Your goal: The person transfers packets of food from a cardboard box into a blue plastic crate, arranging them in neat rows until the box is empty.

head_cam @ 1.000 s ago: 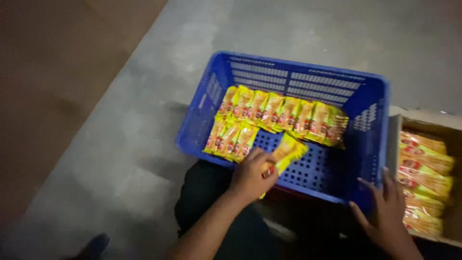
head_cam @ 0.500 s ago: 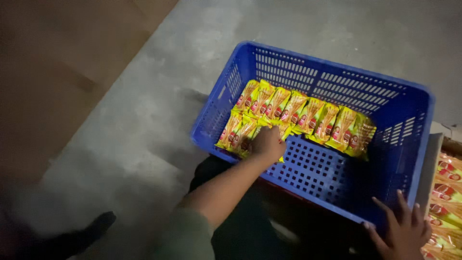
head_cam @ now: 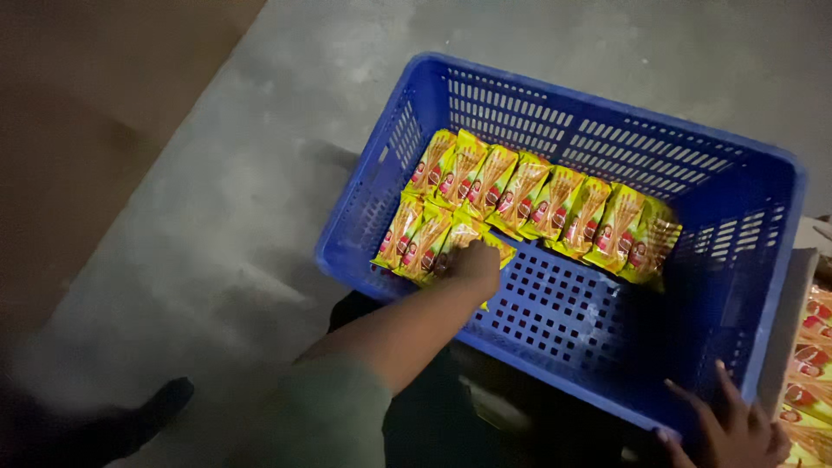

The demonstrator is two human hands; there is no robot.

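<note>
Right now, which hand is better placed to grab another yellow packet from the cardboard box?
Probably the right hand: it rests on the blue crate's near corner beside the cardboard box of packets. The left hand is inside the crate, on a yellow packet.

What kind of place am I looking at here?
Probably a storeroom or packing area: a bare concrete floor, a blue plastic crate of yellow snack packets, and a carton of more alongside.

Long yellow-and-red snack packets (head_cam: 542, 204) lie overlapping in a row along the far side of the blue crate (head_cam: 607, 139). A shorter second row (head_cam: 416, 243) fills its near-left corner. More yellow-red packets (head_cam: 810, 364) lie outside, right of the crate.
</note>
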